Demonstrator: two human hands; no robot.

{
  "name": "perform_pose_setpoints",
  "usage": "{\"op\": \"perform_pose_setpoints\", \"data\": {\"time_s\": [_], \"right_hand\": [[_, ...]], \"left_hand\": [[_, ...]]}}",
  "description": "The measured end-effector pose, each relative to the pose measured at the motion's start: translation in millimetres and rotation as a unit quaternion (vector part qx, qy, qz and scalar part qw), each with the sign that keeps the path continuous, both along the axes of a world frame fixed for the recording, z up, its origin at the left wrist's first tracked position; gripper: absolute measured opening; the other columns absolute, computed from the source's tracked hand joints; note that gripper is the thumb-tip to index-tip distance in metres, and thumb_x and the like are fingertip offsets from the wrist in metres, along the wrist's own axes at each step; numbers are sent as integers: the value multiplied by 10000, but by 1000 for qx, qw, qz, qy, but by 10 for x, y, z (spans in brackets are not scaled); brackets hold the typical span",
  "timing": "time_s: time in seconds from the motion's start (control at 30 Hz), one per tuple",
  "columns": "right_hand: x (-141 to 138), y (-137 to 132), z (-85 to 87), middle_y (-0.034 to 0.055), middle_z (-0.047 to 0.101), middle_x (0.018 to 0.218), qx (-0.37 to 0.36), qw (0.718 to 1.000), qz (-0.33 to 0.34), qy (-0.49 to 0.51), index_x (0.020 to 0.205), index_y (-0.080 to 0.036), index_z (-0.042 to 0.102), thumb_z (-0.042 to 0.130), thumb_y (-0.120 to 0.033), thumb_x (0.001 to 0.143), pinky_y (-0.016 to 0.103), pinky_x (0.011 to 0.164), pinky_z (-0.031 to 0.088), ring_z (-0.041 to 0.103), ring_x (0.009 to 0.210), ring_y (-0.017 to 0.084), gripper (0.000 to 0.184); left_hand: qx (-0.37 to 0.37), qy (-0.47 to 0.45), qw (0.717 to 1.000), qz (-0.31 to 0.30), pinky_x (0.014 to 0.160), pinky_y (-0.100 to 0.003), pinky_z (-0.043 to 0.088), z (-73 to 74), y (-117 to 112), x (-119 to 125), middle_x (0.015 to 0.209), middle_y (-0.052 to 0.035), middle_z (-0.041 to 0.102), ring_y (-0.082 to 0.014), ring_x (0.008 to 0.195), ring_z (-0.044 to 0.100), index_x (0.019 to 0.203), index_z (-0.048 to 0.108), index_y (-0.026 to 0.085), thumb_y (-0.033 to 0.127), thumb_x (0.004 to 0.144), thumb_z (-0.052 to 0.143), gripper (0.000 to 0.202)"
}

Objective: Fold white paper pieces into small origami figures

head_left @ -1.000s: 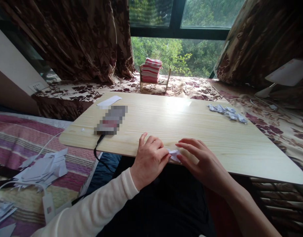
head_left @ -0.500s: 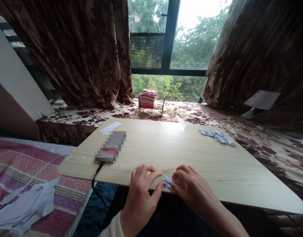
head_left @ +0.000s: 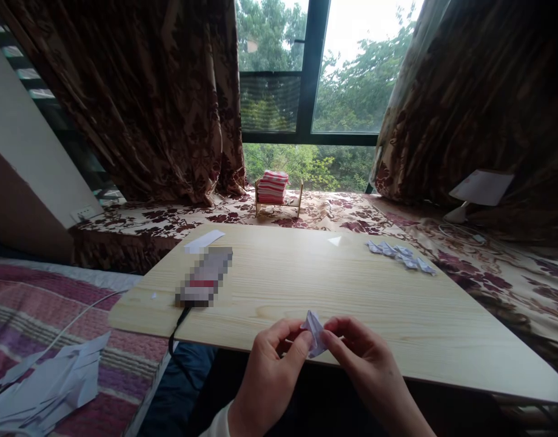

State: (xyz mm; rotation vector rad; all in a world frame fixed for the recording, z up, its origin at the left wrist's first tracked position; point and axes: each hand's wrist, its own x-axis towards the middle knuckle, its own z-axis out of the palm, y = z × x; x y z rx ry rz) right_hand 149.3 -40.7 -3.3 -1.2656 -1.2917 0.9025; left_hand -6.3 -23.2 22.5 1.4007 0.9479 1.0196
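Observation:
A small folded white paper piece (head_left: 314, 332) is held upright over the near edge of the wooden table (head_left: 270, 273). My left hand (head_left: 276, 367) pinches its left side between thumb and forefinger. On the other side, the thumb and fingertips of my right hand (head_left: 367, 358) grip the same piece. Parts of the paper are hidden behind my fingers. Several similar folded paper pieces (head_left: 401, 256) lie grouped at the table's far right.
A pixelated flat object (head_left: 205, 276) with a black strap lies on the table's left, near a white paper strip (head_left: 205, 241). Loose paper strips (head_left: 51, 382) rest on the striped bed at left. A lamp (head_left: 481, 187) and a small rack of striped cloths (head_left: 273, 187) stand beyond.
My left hand has moved right and closed on the folded paper, which both hands now hold. The paper has been raised and turned upright.

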Motion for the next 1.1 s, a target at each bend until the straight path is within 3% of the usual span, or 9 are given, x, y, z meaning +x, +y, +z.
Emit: {"op": "perform_pose_setpoints", "data": {"time_s": [0.2,0.33,0.47,0.6,0.77,0.93,1.1], "right_hand": [[-38,-66,112,34,684,792,37,995,-17,-89,842,-203,654,609,-377,819,291,619,508,629,680,170,181],[-48,-100,154,19,677,792,116,978,-59,-163,930,-222,648,620,-279,803,283,606,486,598,682,159,142],[-32,-99,145,10,672,760,163,965,-59,-198,882,-240,649,585,-198,807,280,591,480,576,670,158,107],[-4,-99,121,9,678,791,160,963,-41,-211,940,-254,650,585,-204,822,289,617,486,583,707,168,144],[-21,-135,87,27,672,892,144,957,-37,-250,988,-257,623,631,-278,810,319,669,483,594,815,202,179],[-50,-136,71,33,639,866,138,957,-114,-229,892,-229,587,578,-301,850,317,673,463,583,798,188,84],[-47,-89,97,17,678,761,71,978,-94,-170,806,-220,640,545,-317,858,290,634,482,608,702,169,145]], "left_hand": [[-29,-23,999,19,583,-207,449,52,55,-7,619,-12,625,-115,595,532,727,719,124,299,805,620,216],[-50,-43,998,17,575,-207,444,13,86,6,637,-18,639,-109,586,526,812,740,119,299,787,644,205],[-77,-52,995,-33,560,-213,433,-1,119,8,631,-21,633,-108,574,518,839,742,113,292,780,647,210],[-73,-60,993,-70,571,-216,418,3,137,-2,614,-19,614,-105,580,507,825,749,106,283,812,606,227],[-93,-60,994,-16,534,-210,427,-19,122,16,623,-26,639,-103,549,508,799,753,111,307,768,655,221],[-104,-64,993,-2,538,-202,437,-45,125,27,584,-7,616,-101,544,521,774,740,111,314,755,669,216],[-96,-63,993,-4,538,-199,432,-41,124,36,561,4,592,-100,543,522,733,733,109,301,757,668,204]]}}
